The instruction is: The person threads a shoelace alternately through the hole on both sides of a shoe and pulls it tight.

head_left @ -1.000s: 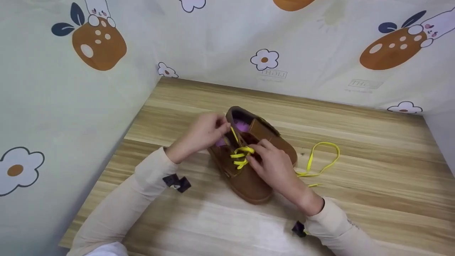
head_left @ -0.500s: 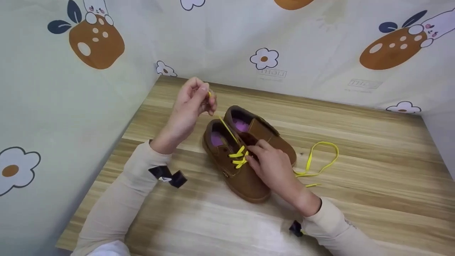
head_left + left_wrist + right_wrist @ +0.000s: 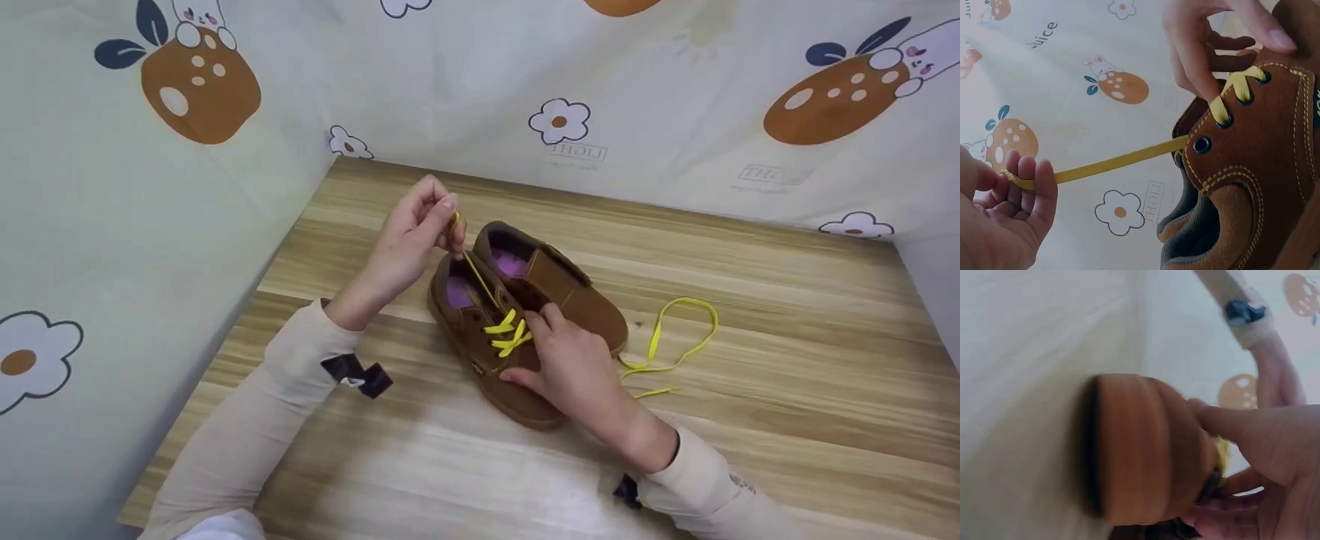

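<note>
A brown shoe [image 3: 517,394] with yellow lacing sits on the table, its toe toward the person. My left hand [image 3: 412,236] pinches the yellow shoelace [image 3: 1120,163] and holds it taut, up and away from the shoe's opening. In the left wrist view the lace comes out from the inner edge beside a bare eyelet [image 3: 1202,145]. My right hand [image 3: 574,364] holds the front of this shoe. Its thumb [image 3: 525,379] lies on the toe, with the fingers over the far side beside the crossed lacing [image 3: 511,337].
A second brown shoe [image 3: 600,311], its tongue folded forward, stands close against the right of the first. A loose loop of yellow lace [image 3: 712,330] lies on the wooden table [image 3: 810,360] to the right. Printed cloth walls [image 3: 450,82] rise behind and at the sides.
My left hand has drawn the lace up and left out of the shoe, then come back slightly toward it. The right thumb has moved from the lacing down onto the toe.
</note>
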`<state>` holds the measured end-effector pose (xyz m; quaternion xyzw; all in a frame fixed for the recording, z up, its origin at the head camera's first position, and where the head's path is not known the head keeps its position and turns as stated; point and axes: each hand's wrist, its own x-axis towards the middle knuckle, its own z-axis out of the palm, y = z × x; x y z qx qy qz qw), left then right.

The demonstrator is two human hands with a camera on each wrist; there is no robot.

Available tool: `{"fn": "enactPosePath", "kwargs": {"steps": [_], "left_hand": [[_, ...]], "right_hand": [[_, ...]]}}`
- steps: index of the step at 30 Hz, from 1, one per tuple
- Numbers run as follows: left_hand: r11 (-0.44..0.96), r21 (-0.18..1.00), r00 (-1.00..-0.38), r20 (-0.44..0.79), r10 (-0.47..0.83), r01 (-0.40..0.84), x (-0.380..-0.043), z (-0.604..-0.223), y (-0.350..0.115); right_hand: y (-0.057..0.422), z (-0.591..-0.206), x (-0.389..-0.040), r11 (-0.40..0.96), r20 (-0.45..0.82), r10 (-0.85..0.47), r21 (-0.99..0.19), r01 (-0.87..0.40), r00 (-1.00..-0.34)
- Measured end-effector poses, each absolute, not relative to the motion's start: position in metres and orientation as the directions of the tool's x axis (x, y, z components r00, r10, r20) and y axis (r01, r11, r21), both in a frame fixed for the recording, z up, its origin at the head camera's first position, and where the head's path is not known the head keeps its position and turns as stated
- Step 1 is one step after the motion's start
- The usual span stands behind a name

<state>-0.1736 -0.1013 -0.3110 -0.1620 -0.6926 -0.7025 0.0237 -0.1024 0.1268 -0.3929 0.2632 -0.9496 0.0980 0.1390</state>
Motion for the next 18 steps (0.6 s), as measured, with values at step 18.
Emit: {"fn": "enactPosePath", "kwargs": {"steps": [18], "left_hand": [[0.115,0.946,-0.939,0.276,0.205,0.303,-0.165,-0.295,-0.122]], "right_hand": [[0.124,-0.402,-0.099,0.841,0.350,-0.480,-0.078,-0.535,-0.805]]}}
